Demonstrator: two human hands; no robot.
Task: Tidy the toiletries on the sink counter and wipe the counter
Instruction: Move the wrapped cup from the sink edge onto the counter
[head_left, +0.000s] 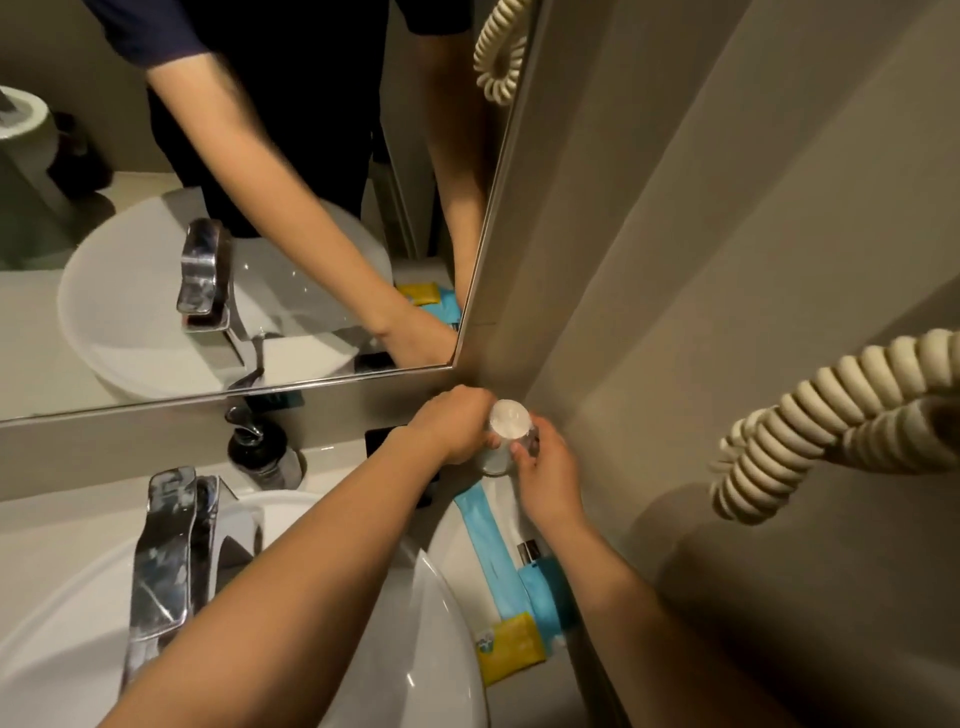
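Bathroom corner, pale table (332, 462) beside basin. Glass tumbler (506, 434) upright at the wall corner; left hand (457, 426) and right hand (545, 475) both grip its sides. Likely slippery, fragile; hold low on the body.

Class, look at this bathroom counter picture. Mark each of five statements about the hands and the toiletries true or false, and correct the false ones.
1. Both hands are on the glass tumbler. True: the left hand and the right hand grip it from either side.
2. The tumbler is in the corner to the right of the basin. True.
3. The yellow sachet lies inside the basin. False: it lies on the counter beside the basin, near the wall.
4. The soap pump bottle stands behind the chrome tap, below the mirror. True.
5. The coiled cord is black. False: it is cream.
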